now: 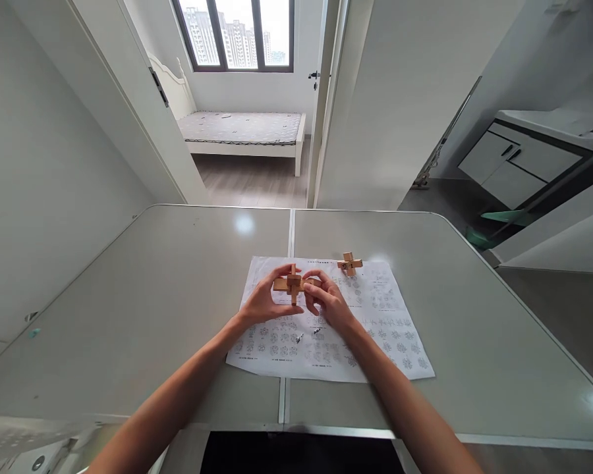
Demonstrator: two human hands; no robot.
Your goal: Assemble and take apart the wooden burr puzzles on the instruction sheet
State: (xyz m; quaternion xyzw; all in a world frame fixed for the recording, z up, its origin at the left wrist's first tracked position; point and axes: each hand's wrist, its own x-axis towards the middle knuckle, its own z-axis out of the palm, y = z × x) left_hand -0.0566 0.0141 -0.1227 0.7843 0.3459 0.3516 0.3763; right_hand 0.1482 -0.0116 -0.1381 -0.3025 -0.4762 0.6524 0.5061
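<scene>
A wooden burr puzzle (293, 282) of crossed light-brown bars is held up above the printed sheet. My left hand (269, 296) grips it from the left, thumb below and fingers above. On the other side, the fingertips of my right hand (329, 299) pinch the bar that sticks out to the right. Under both hands lies the white instruction sheet (375, 355), covered in rows of small line drawings. A second wooden burr puzzle (350, 264) stands on the sheet's far edge, apart from my hands. Two small dark-and-silver bits (299, 338) lie on the paper.
The pale table (178, 276) has a metal seam (282, 401) down its middle. Beyond its far edge are a doorway, a bed (242, 128) and a window. A white cabinet (518, 158) stands at the far right. A small teal scrap (34, 333) lies near the left edge.
</scene>
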